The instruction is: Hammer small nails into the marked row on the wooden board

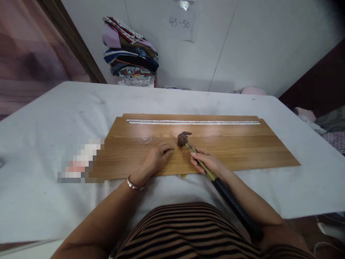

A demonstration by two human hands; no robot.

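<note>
Striped shirt [199, 230] at bottom edge. Right hand [210, 162] wraps the hammer [222, 190] well up the handle: good control, short swing, I'd judge. Hammer head is over the middle of the wooden board [250, 145], just beside the left hand [157, 158], pinched narrow; can't tell if it holds anything. Best have those fingers clear before any blow. Loose nails [147, 144] farther back left, then white strips [194, 123].

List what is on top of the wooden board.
Two white strips, loose nails and a row of dark dots show on the wooden board. The left hand, the hammer and the right hand gripping it hide patches of the board; whatever lies beneath cannot be seen.
</note>
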